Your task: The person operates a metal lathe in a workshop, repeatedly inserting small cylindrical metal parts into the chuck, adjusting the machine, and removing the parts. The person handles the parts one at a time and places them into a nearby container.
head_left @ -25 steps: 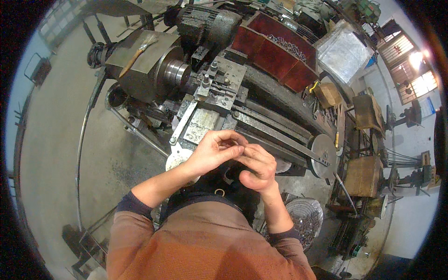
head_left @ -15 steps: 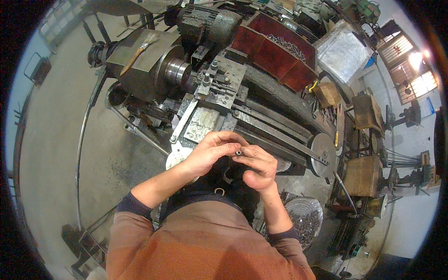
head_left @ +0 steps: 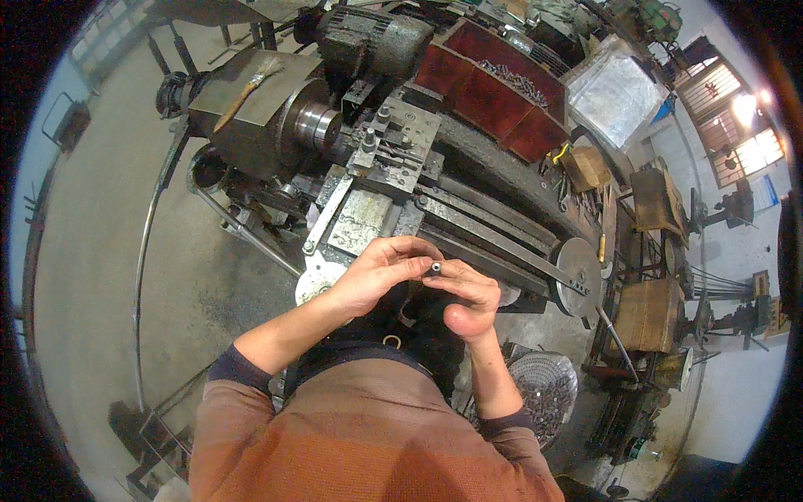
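Reaching up & inward from lower L, L forearm (head_left: 288, 335) ends in L hand (head_left: 376, 272), wrist bent, thumb & index curved tog., tips clamped on small metal part (head_left: 436, 267). Part sits btwn both hands, near side of lathe (head_left: 493, 243), its round end w/ a hole showing. R hand (head_left: 473, 297) comes in from lower R, fingers pointing L, tips at the part, thumb apart; can't tell if they grip it. Vs 0.8 s ago: part end now visible; vs 0.5 s ago, slightly up & R.
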A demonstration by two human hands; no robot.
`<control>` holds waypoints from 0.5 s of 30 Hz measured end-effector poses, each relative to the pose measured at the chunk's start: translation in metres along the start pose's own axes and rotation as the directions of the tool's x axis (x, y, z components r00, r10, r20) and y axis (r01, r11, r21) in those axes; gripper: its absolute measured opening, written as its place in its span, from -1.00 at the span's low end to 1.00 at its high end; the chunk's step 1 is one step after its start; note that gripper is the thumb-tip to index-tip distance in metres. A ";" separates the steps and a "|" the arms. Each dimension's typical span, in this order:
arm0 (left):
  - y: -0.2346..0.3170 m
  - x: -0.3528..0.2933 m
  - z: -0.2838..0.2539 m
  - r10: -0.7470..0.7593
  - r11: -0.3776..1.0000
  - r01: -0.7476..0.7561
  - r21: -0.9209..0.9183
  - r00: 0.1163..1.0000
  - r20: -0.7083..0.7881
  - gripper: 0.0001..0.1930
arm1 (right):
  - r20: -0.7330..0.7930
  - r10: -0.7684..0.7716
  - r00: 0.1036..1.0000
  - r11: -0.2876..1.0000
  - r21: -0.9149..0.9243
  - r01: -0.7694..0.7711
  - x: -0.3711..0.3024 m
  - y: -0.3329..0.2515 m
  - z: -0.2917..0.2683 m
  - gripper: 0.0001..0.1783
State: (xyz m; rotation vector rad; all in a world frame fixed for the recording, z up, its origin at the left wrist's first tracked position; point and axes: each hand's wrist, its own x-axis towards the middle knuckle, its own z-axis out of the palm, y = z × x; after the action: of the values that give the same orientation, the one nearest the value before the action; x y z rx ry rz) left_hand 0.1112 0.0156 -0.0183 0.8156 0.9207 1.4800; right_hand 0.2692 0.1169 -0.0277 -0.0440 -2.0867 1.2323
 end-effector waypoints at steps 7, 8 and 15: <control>-0.003 0.000 0.001 0.013 0.997 -0.015 0.079 1.000 0.023 -0.70 | 0.002 0.016 1.000 1.000 0.021 -0.016 -0.003 0.003 -0.002 -0.42; -0.003 0.000 0.002 0.002 0.997 -0.003 0.083 1.000 0.021 -0.70 | 0.000 0.015 1.000 1.000 0.028 -0.015 -0.004 0.002 -0.001 -0.42; 0.005 -0.002 0.004 -0.061 0.994 0.062 0.089 0.998 -0.013 -0.71 | -0.008 0.058 0.998 0.994 0.097 -0.057 -0.009 0.007 -0.005 -0.42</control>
State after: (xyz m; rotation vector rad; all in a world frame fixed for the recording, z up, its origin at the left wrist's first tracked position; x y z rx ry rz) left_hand 0.1124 0.0139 -0.0125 0.8382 1.0170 1.3990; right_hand 0.2766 0.1218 -0.0365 -0.0668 -2.0262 1.3637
